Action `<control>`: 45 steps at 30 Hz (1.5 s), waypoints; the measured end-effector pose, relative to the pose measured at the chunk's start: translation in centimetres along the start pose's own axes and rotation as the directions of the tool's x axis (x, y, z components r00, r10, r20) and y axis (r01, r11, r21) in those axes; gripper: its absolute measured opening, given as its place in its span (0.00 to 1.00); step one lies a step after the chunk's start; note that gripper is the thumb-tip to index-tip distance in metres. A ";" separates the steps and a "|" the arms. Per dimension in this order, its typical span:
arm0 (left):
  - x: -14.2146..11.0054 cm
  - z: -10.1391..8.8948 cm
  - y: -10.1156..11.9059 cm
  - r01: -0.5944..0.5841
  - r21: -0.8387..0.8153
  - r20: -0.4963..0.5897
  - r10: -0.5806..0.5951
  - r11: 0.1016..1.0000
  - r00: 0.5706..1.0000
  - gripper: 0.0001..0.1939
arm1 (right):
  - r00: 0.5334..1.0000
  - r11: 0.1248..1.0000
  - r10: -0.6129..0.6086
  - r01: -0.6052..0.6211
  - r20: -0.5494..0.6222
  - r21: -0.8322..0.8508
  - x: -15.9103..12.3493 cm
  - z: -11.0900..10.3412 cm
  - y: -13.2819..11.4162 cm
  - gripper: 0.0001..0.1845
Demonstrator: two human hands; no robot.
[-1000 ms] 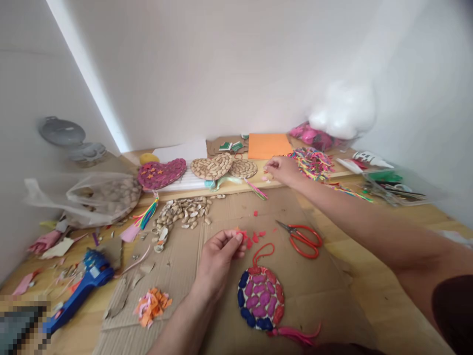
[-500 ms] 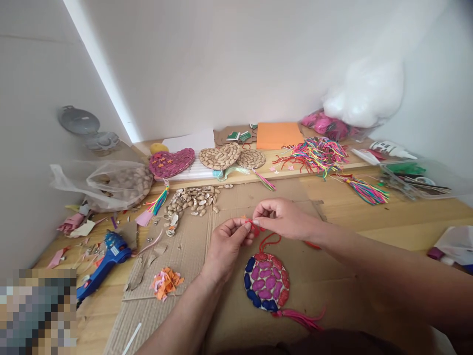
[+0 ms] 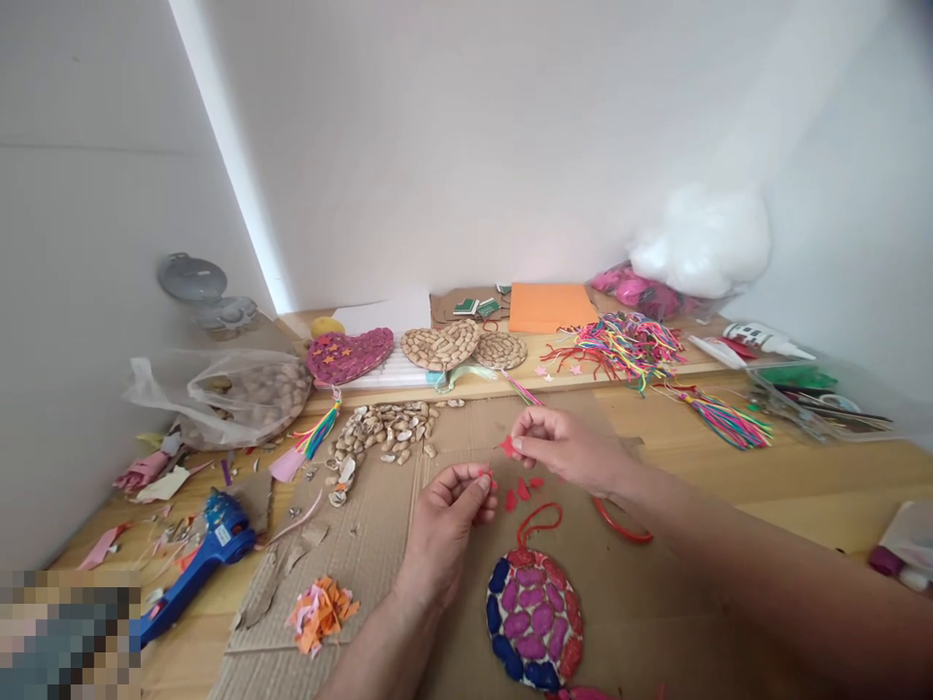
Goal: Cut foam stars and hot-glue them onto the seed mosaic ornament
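Observation:
My right hand [image 3: 565,449] pinches a small red paper star [image 3: 508,446] between thumb and fingertips. Lower and to the left, my left hand [image 3: 446,520] is closed on a small red paper scrap [image 3: 492,480], mostly covered by the thumb and fingers. Between and below the hands, several red paper pieces [image 3: 523,489] lie on the cardboard sheet [image 3: 394,583]. Closer to me rests a round ornament [image 3: 540,618] of shells painted blue, purple and red. It has a red cord loop [image 3: 540,525] at its top, and its pink tassel is partly cut off.
A blue glue gun [image 3: 200,564], paper scraps [image 3: 322,614] and peanut shells [image 3: 386,428] lie to the left. Shell-covered hearts [image 3: 350,355] stand along the back. Multicoloured threads [image 3: 627,345], a glue bottle [image 3: 765,339] and a plastic tray [image 3: 823,399] are on the right.
My hands have drawn apart, the right one moving up with the red star. Loose red pieces now show beneath them. The view has tilted slightly upward.

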State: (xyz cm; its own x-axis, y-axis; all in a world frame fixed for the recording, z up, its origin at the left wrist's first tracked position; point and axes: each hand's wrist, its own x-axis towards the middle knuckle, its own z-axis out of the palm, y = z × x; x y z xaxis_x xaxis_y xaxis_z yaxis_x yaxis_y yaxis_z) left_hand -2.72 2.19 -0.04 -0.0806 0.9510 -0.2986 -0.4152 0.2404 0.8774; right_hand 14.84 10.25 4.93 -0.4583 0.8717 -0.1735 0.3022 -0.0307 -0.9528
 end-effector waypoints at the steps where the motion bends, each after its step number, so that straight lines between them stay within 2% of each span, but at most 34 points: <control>1: 0.0 0.0 0.0 -0.003 -0.003 0.000 0.003 1.000 1.000 0.20 | 1.000 1.000 -0.014 0.014 0.014 -0.026 -0.2 0.3 0.0 0.04; 5: 0.2 -0.1 -0.2 -0.012 0.018 0.013 0.012 1.000 1.000 0.19 | 0.995 0.985 -0.095 0.100 0.044 -0.142 -0.7 0.8 0.3 0.04; 8: 0.2 -0.1 -0.3 -0.011 0.029 0.009 0.011 1.000 1.000 0.19 | 0.992 0.961 -0.125 0.121 -0.001 -0.250 0.9 -0.4 0.0 0.04; 10: 0.2 -0.1 -0.4 -0.010 0.029 0.004 0.009 1.000 1.000 0.19 | 0.987 0.926 -0.133 0.092 -0.087 -0.367 3.2 -2.0 -0.5 0.05; 14: 0.1 -0.1 -0.4 -0.013 0.043 0.009 0.013 0.999 1.000 0.18 | 0.967 0.894 -0.082 -0.035 -0.239 -0.446 9.8 -5.8 -1.6 0.03; 16: 0.1 -0.1 -0.4 -0.012 0.048 0.016 0.011 0.999 1.000 0.18 | 0.953 0.875 -0.026 -0.124 -0.301 -0.469 12.9 -7.1 -1.9 0.06; 21: 0.3 -0.3 -0.5 -0.011 0.053 0.008 0.011 0.999 1.000 0.18 | 0.928 0.808 0.054 -0.258 -0.369 -0.529 18.0 -7.6 -1.8 0.14; 26: 0.5 -0.4 -0.6 -0.017 0.068 0.001 0.017 0.998 1.000 0.18 | 0.915 0.804 0.038 -0.267 -0.402 -0.531 19.5 -7.1 -1.4 0.14; 30: 0.5 -0.4 -0.5 -0.025 0.068 -0.009 0.025 0.997 1.000 0.18 | 0.890 0.846 -0.064 -0.192 -0.452 -0.498 18.0 -7.5 -1.7 0.14; 33: 0.5 -0.4 -0.4 -0.048 0.073 -0.004 0.048 0.996 0.999 0.19 | 0.893 0.877 -0.134 -0.095 -0.430 -0.471 14.9 -7.4 -1.9 0.13; 35: 0.5 -0.3 -0.3 -0.073 0.092 0.000 0.074 0.993 0.997 0.19 | 0.928 0.890 -0.152 -0.021 -0.341 -0.455 11.7 -6.7 -1.7 0.13; 38: 0.2 -0.1 0.0 -0.143 0.157 0.025 0.141 0.977 0.990 0.20 | 0.982 0.915 -0.131 0.067 -0.137 -0.397 5.9 -4.8 -0.7 0.14; 42: -0.7 0.1 0.6 -0.212 0.233 0.119 0.189 0.949 0.975 0.18 | 0.994 0.974 -0.085 0.098 0.072 -0.205 -1.2 -1.7 0.4 0.14; 45: -1.3 0.6 0.7 -0.182 0.293 0.167 0.138 0.939 0.976 0.19 | 0.990 0.990 -0.093 0.103 0.106 -0.097 -4.3 0.3 0.8 0.14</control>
State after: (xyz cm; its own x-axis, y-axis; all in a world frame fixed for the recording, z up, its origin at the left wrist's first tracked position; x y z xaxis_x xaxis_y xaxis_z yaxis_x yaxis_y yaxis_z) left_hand -2.41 1.22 1.18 0.0152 0.9940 -0.1082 -0.1099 0.1092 0.9879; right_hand 16.77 6.31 4.80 -0.5707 0.8139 -0.1095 0.3325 0.1071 -0.9370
